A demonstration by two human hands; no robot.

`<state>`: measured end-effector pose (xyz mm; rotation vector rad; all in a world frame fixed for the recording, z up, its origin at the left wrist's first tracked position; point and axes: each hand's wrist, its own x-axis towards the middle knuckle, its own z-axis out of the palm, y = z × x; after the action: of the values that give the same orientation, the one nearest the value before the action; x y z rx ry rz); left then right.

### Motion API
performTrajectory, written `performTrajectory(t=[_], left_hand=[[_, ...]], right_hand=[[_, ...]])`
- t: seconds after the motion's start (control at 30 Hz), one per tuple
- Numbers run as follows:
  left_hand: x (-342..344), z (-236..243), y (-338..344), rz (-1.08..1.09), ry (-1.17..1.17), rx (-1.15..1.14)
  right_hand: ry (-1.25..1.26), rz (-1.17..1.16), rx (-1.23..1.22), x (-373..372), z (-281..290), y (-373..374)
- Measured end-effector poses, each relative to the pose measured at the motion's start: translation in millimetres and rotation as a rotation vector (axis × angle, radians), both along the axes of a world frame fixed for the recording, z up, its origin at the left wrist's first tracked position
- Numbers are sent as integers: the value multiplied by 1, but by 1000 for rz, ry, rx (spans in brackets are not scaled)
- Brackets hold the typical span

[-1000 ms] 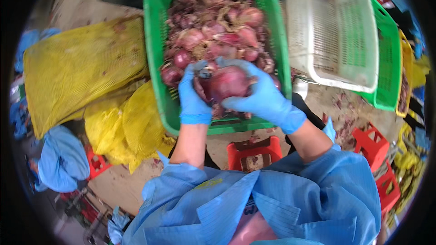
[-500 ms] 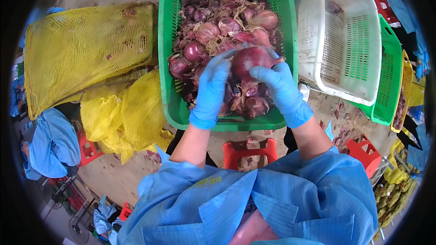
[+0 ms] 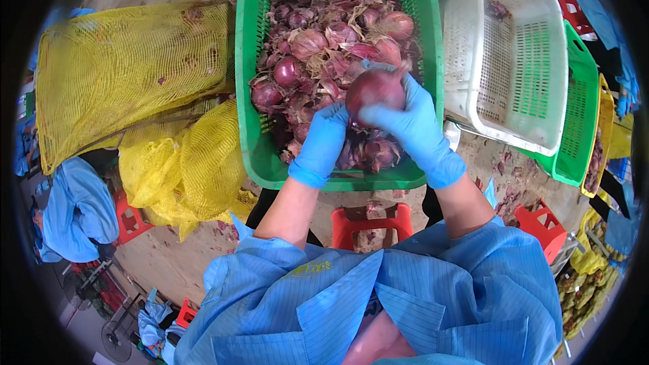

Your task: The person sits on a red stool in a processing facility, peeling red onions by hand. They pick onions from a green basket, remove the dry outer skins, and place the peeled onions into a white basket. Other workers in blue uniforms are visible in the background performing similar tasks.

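Observation:
A large red onion [image 3: 373, 88] is held up over the green crate [image 3: 433, 40], its neck pointing up and right. My right hand [image 3: 414, 127], in a blue glove, wraps round its right side with the thumb across the front, slightly blurred. On the lower left of the onion, my gloved left hand [image 3: 320, 140] is closed, its fingertips pressed against the bulb and partly hidden. Below them the crate is full of red onions [image 3: 308, 43] and loose papery skins. A shiny peeled-looking onion [image 3: 287, 72] lies left of the held one.
Yellow mesh sacks [image 3: 135, 74] lie to the left. A white crate [image 3: 476, 61] leans at the right, beside another green crate [image 3: 578, 108]. A red stool [image 3: 372, 224] stands just in front of me. Co-workers in blue [image 3: 80, 209] sit at the far left. Onion skins litter the floor.
The onion has turned in my hands, its neck swinging from the right to the upper right. My left hand has drawn down from its top left to its lower left side.

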<state>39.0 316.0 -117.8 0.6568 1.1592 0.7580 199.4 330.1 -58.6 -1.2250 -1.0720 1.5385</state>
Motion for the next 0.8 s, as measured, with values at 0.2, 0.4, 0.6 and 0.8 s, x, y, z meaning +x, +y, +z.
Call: performTrajectory(t=[0.2, 0.4, 0.6, 0.8], left_hand=[[4, 23, 18, 211, 579, 620], [26, 30, -7, 107, -153, 274], [1, 24, -21, 158, 140, 319], [-47, 50, -25, 435, -332, 98]], right_hand=[[726, -395, -377, 19, -8, 13], [126, -10, -39, -2, -7, -5], [-64, 69, -118, -23, -3, -4], [507, 10, -311, -47, -32, -4]])
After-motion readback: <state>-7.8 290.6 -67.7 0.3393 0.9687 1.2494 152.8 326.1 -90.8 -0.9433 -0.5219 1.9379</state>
